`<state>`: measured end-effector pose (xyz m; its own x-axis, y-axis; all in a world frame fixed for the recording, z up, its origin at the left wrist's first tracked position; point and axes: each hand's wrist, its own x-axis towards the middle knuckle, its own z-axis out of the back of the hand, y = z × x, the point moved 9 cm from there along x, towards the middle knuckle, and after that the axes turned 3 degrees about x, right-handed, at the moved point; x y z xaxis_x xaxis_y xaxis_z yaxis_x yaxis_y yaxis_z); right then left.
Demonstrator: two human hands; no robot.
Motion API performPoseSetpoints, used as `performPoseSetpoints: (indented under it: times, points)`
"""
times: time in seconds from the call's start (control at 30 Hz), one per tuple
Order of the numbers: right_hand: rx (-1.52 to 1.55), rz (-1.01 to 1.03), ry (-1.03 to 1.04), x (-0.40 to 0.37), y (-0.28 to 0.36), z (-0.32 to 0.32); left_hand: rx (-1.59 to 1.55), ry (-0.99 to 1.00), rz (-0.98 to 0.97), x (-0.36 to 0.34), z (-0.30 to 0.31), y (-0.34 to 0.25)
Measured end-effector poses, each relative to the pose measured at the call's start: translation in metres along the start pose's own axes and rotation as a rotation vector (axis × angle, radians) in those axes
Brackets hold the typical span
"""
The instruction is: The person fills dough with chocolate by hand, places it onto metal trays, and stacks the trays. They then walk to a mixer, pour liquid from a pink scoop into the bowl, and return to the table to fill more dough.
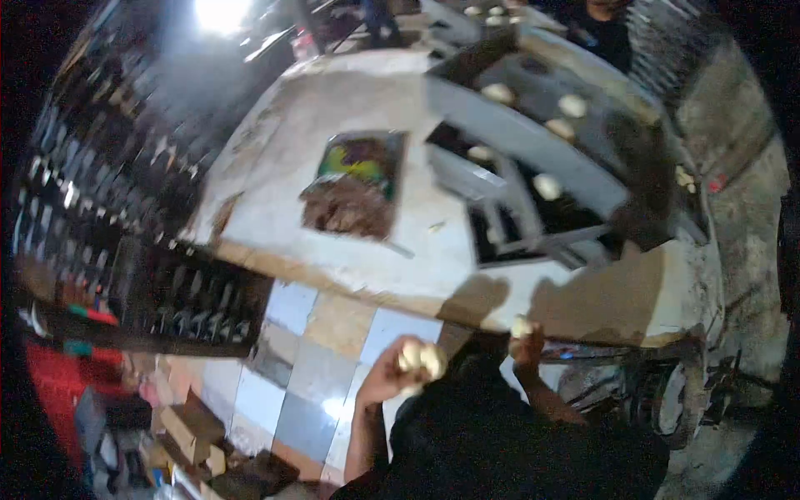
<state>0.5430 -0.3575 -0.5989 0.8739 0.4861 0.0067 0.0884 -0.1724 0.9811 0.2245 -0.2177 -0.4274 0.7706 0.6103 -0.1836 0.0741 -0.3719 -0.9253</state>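
My left hand (382, 377) is closed around several pale dough balls (422, 358), held in front of the table's near edge. Farther right, my right hand (527, 347) has its fingers round one small pale dough piece (522, 326). Beyond the hands, a crumbly brown mass (343, 208) lies on a colourful plastic packet (358, 157). Grey metal pans (533, 133) stand on the right of the table, with dough balls (547, 186) spaced out inside. Blur hides the finer detail of my fingers.
The pale worktable (275, 179) has a worn front edge. Dark racks (125, 192) fill the left side. Cardboard boxes (192, 427) sit on the tiled floor (310, 417) at lower left. Another person (602, 33) is at the far right, and a wheel (669, 398) shows below the table.
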Motion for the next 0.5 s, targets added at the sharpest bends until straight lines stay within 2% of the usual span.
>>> performPoseSetpoints:
  times: [0.03, 0.07, 0.1, 0.13, 0.17, 0.2, 0.27, 0.37, 0.4, 0.47, 0.5]
  points:
    - [-0.067, -0.014, 0.240, -0.038, 0.024, -0.062, 0.010, -0.172, -0.108, -0.014, 0.026, -0.022]
    - [-0.101, 0.005, 0.430, -0.067, 0.046, -0.114, 0.053, -0.295, -0.139, -0.026, 0.058, -0.019]
    - [-0.120, 0.023, 0.567, -0.089, 0.065, -0.159, 0.030, -0.489, -0.126, -0.038, 0.078, -0.028]
    - [-0.130, 0.144, 0.702, -0.099, 0.073, -0.197, -0.153, -0.618, -0.225, -0.042, 0.100, -0.032]
    - [-0.198, 0.081, 0.777, -0.108, 0.084, -0.232, -0.239, -0.678, -0.274, -0.048, 0.120, -0.042]
    - [-0.194, 0.145, 0.781, -0.110, 0.080, -0.258, -0.217, -0.826, -0.297, -0.054, 0.151, -0.037]
    - [-0.194, -0.020, 0.882, -0.112, 0.083, -0.316, -0.302, -0.903, -0.353, -0.064, 0.191, -0.049]
    - [-0.014, -0.187, 0.840, -0.104, 0.068, -0.382, -0.274, -0.981, -0.376, -0.069, 0.252, -0.068]
    - [-0.040, -0.229, 0.880, -0.104, 0.066, -0.408, -0.295, -0.980, -0.412, -0.069, 0.276, -0.081]
    - [-0.065, -0.202, 0.920, -0.104, 0.056, -0.461, -0.279, -0.949, -0.437, -0.056, 0.326, -0.123]
    - [-0.032, -0.237, 0.915, -0.105, 0.048, -0.486, -0.137, -0.963, -0.469, -0.042, 0.353, -0.147]
